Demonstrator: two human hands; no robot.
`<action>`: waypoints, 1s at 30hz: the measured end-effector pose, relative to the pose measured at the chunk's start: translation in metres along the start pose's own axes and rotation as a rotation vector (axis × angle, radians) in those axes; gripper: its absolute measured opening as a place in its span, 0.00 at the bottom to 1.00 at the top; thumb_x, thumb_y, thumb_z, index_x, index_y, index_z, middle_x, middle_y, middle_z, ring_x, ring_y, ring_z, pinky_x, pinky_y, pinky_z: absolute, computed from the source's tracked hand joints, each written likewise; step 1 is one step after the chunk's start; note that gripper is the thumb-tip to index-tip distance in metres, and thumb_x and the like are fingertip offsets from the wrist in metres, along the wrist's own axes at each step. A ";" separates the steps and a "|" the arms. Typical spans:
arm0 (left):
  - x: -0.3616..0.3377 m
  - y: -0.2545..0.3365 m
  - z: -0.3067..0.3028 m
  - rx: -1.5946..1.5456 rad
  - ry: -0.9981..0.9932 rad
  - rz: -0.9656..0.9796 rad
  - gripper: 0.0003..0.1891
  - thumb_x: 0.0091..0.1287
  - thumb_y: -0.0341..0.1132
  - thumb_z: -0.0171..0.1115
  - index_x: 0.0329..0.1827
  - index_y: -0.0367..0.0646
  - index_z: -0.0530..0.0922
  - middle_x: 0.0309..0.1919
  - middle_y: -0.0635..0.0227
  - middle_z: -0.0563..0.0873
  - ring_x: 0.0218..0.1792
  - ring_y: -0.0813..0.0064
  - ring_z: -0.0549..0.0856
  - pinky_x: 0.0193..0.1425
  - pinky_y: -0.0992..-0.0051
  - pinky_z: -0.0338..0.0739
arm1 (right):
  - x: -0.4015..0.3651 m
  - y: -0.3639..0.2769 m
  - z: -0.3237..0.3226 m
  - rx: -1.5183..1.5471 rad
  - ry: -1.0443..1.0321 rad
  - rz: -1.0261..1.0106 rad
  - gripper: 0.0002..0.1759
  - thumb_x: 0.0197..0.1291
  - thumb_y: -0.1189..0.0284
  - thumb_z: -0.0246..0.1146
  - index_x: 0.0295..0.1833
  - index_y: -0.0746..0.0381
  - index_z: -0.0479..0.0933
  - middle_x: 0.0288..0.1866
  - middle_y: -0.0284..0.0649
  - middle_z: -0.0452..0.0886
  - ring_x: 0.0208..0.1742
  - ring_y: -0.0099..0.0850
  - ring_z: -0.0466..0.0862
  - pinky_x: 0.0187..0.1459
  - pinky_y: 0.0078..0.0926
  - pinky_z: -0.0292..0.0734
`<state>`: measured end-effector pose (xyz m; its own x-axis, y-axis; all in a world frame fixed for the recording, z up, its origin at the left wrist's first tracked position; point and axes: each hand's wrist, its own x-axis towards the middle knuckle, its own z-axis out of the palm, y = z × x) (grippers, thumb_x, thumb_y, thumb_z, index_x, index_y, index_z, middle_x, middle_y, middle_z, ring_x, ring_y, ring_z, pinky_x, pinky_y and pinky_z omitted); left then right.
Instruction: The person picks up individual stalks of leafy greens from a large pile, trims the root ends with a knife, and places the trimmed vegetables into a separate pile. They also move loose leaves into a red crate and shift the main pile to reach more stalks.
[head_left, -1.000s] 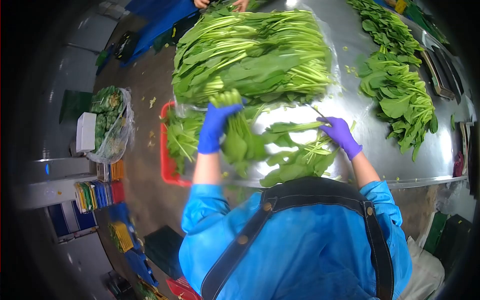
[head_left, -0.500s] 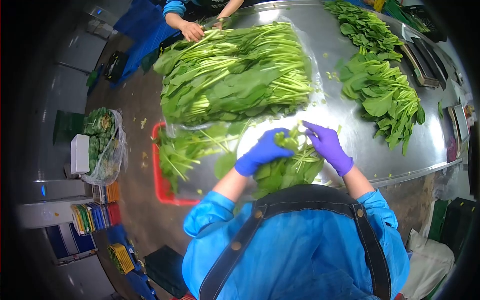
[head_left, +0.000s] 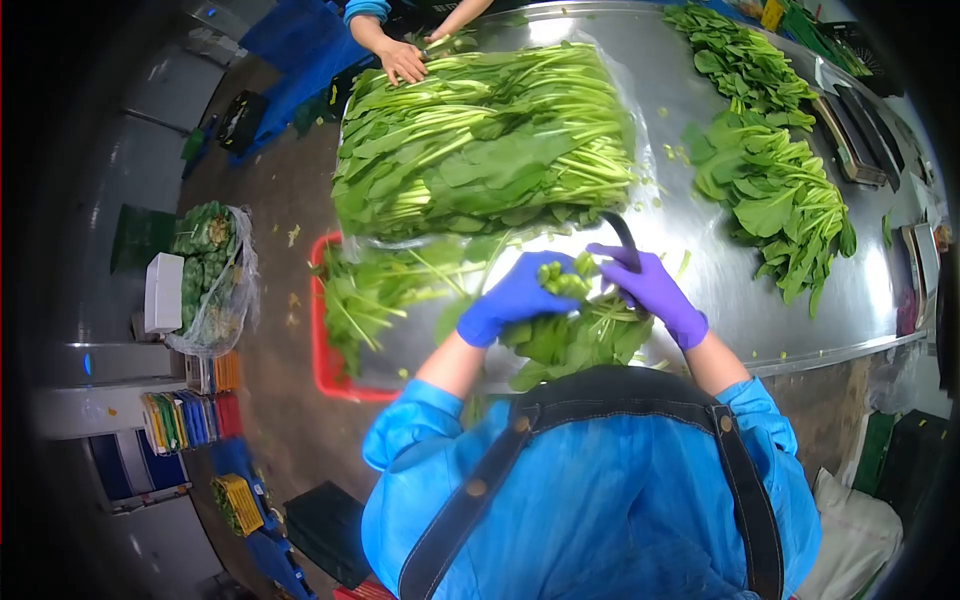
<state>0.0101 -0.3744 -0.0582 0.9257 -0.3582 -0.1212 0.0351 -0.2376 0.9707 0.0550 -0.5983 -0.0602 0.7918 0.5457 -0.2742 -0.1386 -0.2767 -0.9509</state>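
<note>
The bunch of greens (head_left: 566,280) is in the left hand (head_left: 518,298), its pale stem ends showing between the curled fingers, in front of the wearer's chest. That hand is closed around the stems; how tightly, I can't tell, and a slack grip could let single stems slide out and leave the ends uneven. The right hand (head_left: 656,292) is just beside it, closed on a dark curved tool (head_left: 624,238) that looks like a knife, tilted up and away from the wearer. The main risk, I'd judge, is a nick to the left fingers or glove, because the two hands work so close together and the stem ends are short targets; a slip on damp stems would be cause enough. Under and between the hands lie loose greens (head_left: 580,348), which could tangle with the held ones or drag along if the left hand lifts away quickly. Beyond both hands, the big stack of greens (head_left: 480,150) rests on clear plastic (head_left: 643,150) over the metal surface (head_left: 740,310); a snag on that plastic might shift the lower layers. At the stack's far left corner, a co-worker's hand (head_left: 403,62) touches the stems, so a pull there could upset the rows. Left of the left hand is a red crate (head_left: 322,345) beside scattered leaves, some of which could slip to the floor if brushed by the forearm.
</note>
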 end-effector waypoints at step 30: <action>-0.036 -0.010 -0.075 -0.445 0.310 -0.131 0.32 0.48 0.29 0.66 0.60 0.35 0.69 0.48 0.59 0.82 0.46 0.71 0.81 0.53 0.74 0.75 | -0.025 0.113 -0.019 -0.374 0.037 0.066 0.16 0.56 0.60 0.62 0.40 0.62 0.81 0.30 0.38 0.82 0.31 0.32 0.81 0.34 0.27 0.75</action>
<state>0.0043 -0.2910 -0.0474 0.9680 -0.0526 -0.2454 0.2508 0.1657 0.9537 0.0307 -0.6589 -0.1580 0.8103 0.4901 -0.3213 0.0312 -0.5835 -0.8115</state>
